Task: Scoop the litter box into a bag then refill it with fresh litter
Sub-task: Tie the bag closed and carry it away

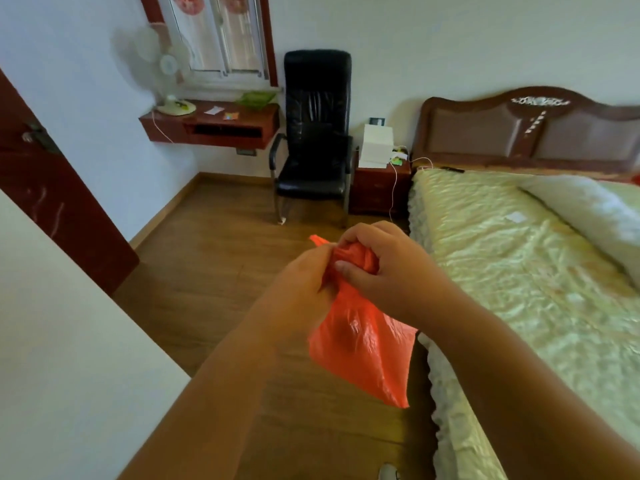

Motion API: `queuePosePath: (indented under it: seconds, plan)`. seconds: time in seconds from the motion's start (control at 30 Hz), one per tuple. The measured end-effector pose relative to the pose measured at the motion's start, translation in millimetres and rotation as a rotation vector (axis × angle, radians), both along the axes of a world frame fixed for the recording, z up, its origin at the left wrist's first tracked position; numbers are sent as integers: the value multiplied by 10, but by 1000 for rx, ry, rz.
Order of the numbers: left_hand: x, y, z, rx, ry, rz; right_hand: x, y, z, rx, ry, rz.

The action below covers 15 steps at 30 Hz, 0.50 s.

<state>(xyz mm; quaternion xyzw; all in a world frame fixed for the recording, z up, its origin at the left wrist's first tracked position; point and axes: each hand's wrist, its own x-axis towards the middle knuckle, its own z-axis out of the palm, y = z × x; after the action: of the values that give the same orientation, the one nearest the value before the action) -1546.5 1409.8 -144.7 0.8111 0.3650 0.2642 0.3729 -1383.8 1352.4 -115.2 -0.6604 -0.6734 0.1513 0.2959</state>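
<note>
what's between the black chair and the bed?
In the head view, a dark red nightstand stands between the black chair and the bed, with a white box on top and a white cable hanging down its front.

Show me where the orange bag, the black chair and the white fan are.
orange bag [363, 348]: head view, on its hanging body below the two hands.
black chair [317, 98]: head view, on the tall backrest.
white fan [168, 65]: head view, on the hub of its round head.
</note>
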Motion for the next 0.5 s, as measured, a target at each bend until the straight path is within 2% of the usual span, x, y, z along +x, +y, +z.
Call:
queuePosePath:
  seconds: [0.2, 0.5]
  plan:
    - [242, 74, -27, 6, 22, -45, 257, 66, -77, -8, 40, -57]
    - [725, 567, -74, 8, 79, -32, 774, 611, -144, -4, 30, -53]
